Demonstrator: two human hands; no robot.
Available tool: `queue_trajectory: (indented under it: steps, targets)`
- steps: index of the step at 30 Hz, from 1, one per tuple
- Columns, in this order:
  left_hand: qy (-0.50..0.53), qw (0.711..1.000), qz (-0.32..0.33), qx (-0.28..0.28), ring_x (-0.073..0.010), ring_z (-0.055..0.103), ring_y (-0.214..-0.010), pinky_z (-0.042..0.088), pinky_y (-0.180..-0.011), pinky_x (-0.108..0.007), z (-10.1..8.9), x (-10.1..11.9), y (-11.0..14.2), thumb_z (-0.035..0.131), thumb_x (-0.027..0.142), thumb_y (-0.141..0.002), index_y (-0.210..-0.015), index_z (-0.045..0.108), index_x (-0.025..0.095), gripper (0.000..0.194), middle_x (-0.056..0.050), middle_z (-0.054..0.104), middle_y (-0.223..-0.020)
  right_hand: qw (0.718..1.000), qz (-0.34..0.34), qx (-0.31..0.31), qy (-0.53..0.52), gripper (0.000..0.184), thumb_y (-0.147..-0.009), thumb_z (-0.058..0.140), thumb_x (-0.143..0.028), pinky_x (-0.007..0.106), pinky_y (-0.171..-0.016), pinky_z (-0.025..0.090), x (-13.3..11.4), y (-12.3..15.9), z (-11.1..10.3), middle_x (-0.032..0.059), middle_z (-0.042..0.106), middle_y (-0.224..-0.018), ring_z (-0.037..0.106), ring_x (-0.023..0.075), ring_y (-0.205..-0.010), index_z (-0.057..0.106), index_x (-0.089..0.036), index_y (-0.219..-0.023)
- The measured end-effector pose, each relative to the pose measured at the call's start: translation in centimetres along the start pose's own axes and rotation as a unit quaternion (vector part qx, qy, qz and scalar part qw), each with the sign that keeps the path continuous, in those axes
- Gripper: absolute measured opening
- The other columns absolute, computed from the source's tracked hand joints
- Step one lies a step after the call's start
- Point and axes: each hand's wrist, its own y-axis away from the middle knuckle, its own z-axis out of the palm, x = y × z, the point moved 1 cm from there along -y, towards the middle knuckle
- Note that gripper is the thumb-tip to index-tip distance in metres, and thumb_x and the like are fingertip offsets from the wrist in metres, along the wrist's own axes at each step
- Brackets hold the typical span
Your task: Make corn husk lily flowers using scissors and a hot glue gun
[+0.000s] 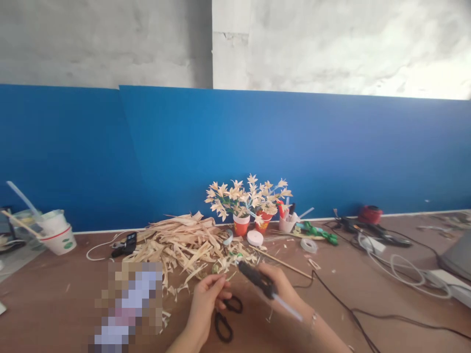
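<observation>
My right hand [277, 284] is wrapped round a black hot glue gun [255, 278]. A whitish glue stick [289, 308] juts from its back end, and its nozzle points up and left, toward some husk scraps. To the left of the nozzle, my left hand [206, 301] is closed in a pinch, thumb against fingers. Whatever sits between those fingertips is too small to make out. Scissors with black handles [223, 327] lie on the table beside and partly behind my left hand. Beyond both hands spreads a heap of dry, pale husk strips [184, 240].
Pale husk flowers [250, 193] stand in red cups [241, 226] near the blue partition [165, 157]. White tape rolls [255, 238], a thin stick [287, 263] and a pen cup [287, 224] are close by. Black cables [331, 294] cross the right side. A paper cup [59, 240] stands left.
</observation>
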Motion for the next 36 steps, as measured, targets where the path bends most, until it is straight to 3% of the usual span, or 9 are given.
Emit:
queue_trajectory:
  steps: [3, 8, 14, 21, 27, 33, 36]
  targets:
    - [0.000, 1.000, 0.003, -0.002, -0.0116, 0.063, -0.050, 0.037, -0.033, -0.013, -0.1, -0.2, -0.4, 0.074, 0.039, -0.058, -0.075, 0.062, 0.011, 0.035, -0.007, 0.069, -0.070, 0.999, -0.039, 0.016, 0.000, 0.013, -0.070, 0.054, -0.025, 0.021, -0.051, 0.031, -0.2, -0.2, 1.7, -0.0032, 0.044, -0.057, 0.039, 0.0106, -0.055, 0.048, -0.017, -0.062]
    - [0.003, 1.000, -0.014, -0.008, -0.0127, 0.063, -0.050, 0.038, -0.034, -0.014, -0.3, -0.9, -0.9, 0.076, 0.039, -0.054, -0.076, 0.060, 0.012, 0.038, -0.005, 0.068, -0.065, 0.990, 0.014, 0.108, -0.087, 0.008, -0.075, 0.052, -0.025, 0.022, -0.055, 0.037, -0.1, -0.9, 4.3, -0.0018, 0.046, -0.065, 0.043, 0.0122, -0.059, 0.048, -0.019, -0.073]
    - [-0.001, 0.999, -0.034, -0.039, -0.0113, 0.062, -0.048, 0.040, -0.037, -0.014, -0.2, -1.3, -0.5, 0.077, 0.039, -0.053, -0.074, 0.061, 0.011, 0.038, -0.005, 0.068, -0.062, 0.981, 0.011, 0.132, -0.143, 0.007, -0.077, 0.051, -0.022, 0.024, -0.060, 0.042, 0.2, -1.3, 5.7, 0.0006, 0.052, -0.076, 0.049, 0.0133, -0.065, 0.050, -0.019, -0.084]
    - [0.002, 0.995, -0.054, -0.079, -0.0104, 0.064, -0.052, 0.044, -0.043, -0.014, 0.2, -0.5, 0.5, 0.073, 0.043, -0.060, -0.072, 0.063, 0.009, 0.038, -0.008, 0.069, -0.068, 0.981, 0.029, 0.121, -0.149, 0.004, -0.077, 0.051, -0.021, 0.022, -0.055, 0.039, 0.5, -1.0, 5.8, -0.0013, 0.049, -0.068, 0.046, 0.0124, -0.060, 0.048, -0.018, -0.077]
    - [-0.039, 0.998, -0.038, -0.044, -0.0118, 0.062, -0.045, 0.042, -0.036, -0.016, 0.6, -0.3, 0.5, 0.076, 0.042, -0.052, -0.079, 0.061, 0.010, 0.044, -0.005, 0.068, -0.061, 0.982, 0.031, 0.116, -0.148, 0.006, -0.074, 0.052, -0.015, 0.021, -0.052, 0.038, 0.0, -1.0, 5.7, -0.0032, 0.047, -0.064, 0.045, 0.0114, -0.056, 0.048, -0.019, -0.076]
    - [-0.047, 0.998, -0.007, -0.030, -0.0102, 0.059, -0.042, 0.039, -0.034, -0.015, 0.2, -0.3, 0.2, 0.071, 0.043, -0.058, -0.068, 0.060, 0.011, 0.036, -0.004, 0.066, -0.058, 0.987, -0.057, 0.118, -0.096, 0.008, -0.073, 0.054, -0.014, 0.025, -0.061, 0.041, -0.7, -0.7, 4.7, 0.0009, 0.051, -0.074, 0.049, 0.0146, -0.067, 0.049, -0.019, -0.075]
    - [-0.027, 1.000, 0.005, -0.016, -0.0083, 0.058, -0.044, 0.040, -0.037, -0.014, -0.2, -0.2, -0.1, 0.069, 0.040, -0.062, -0.069, 0.061, 0.011, 0.031, -0.003, 0.066, -0.059, 0.990, -0.094, 0.080, -0.064, 0.006, -0.073, 0.055, -0.016, 0.026, -0.065, 0.041, -0.4, -0.3, 4.1, 0.0023, 0.051, -0.076, 0.050, 0.0156, -0.071, 0.051, -0.019, -0.074]
